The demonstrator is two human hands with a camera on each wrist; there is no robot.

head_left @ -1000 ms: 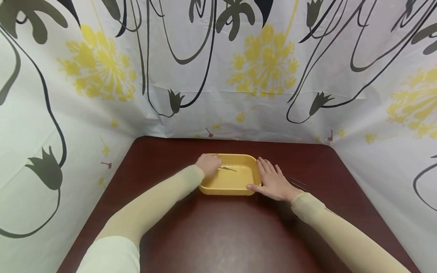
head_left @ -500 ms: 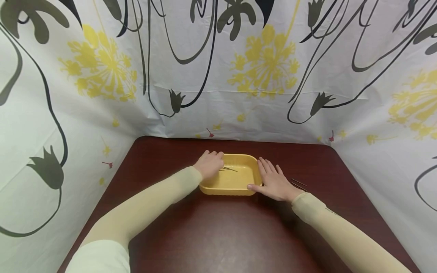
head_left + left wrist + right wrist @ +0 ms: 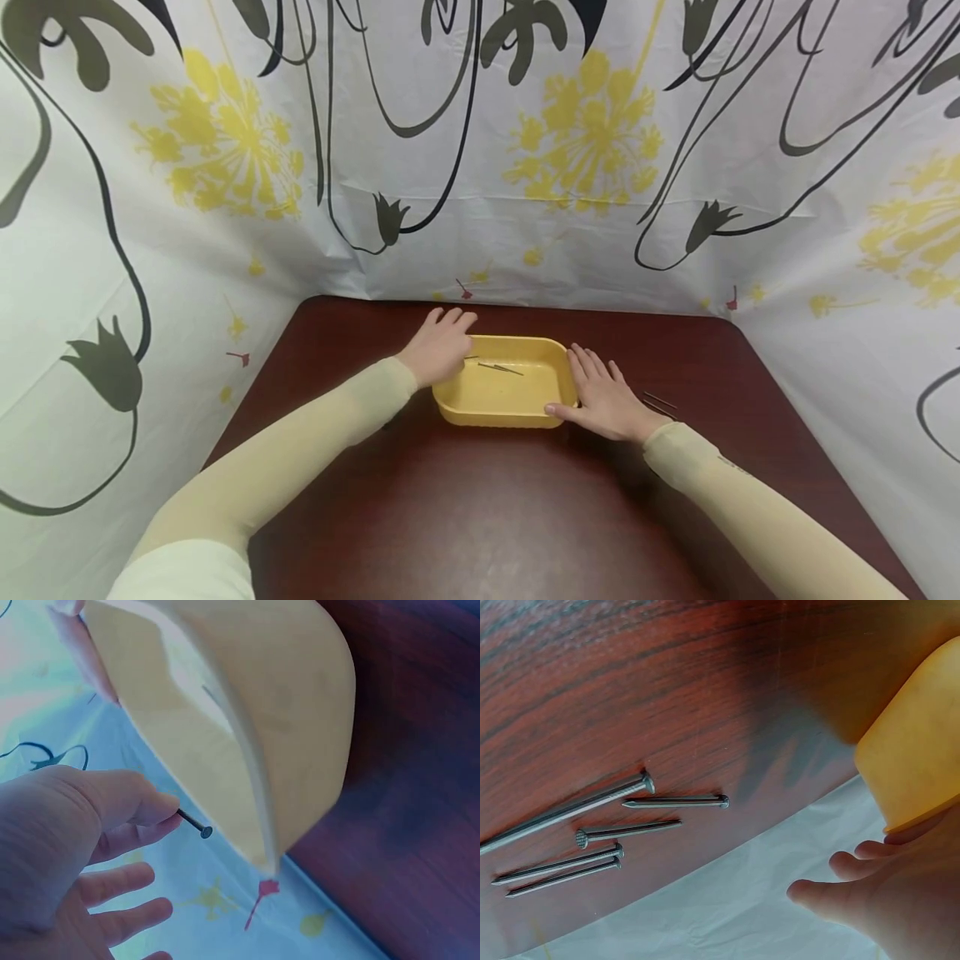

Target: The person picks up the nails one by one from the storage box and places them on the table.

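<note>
A nail [image 3: 195, 823] is pinched between the thumb and index finger of my left hand [image 3: 438, 348], its flat head pointing outward. The other fingers of that hand are spread. In the head view the hand overlaps the left end of a yellow plastic tray [image 3: 506, 419] and hides that rim. Several thin nails [image 3: 501, 369] lie on the tray's floor. My right hand [image 3: 603, 404] rests on the tray's right end with fingers straight and the thumb at the near corner. Several loose nails [image 3: 562, 866] lie beside it on the table, in the right wrist view.
The dark red-brown wooden table [image 3: 480, 517] has rounded far corners. White patterned cloth [image 3: 480, 242] hangs close behind it and along both sides. A longer nail [image 3: 562, 814] lies among the loose ones on the right.
My left hand has drawn back leftward from inside the tray to its left rim, and its fingers have spread. More of the tray's inside shows. The right hand keeps its place.
</note>
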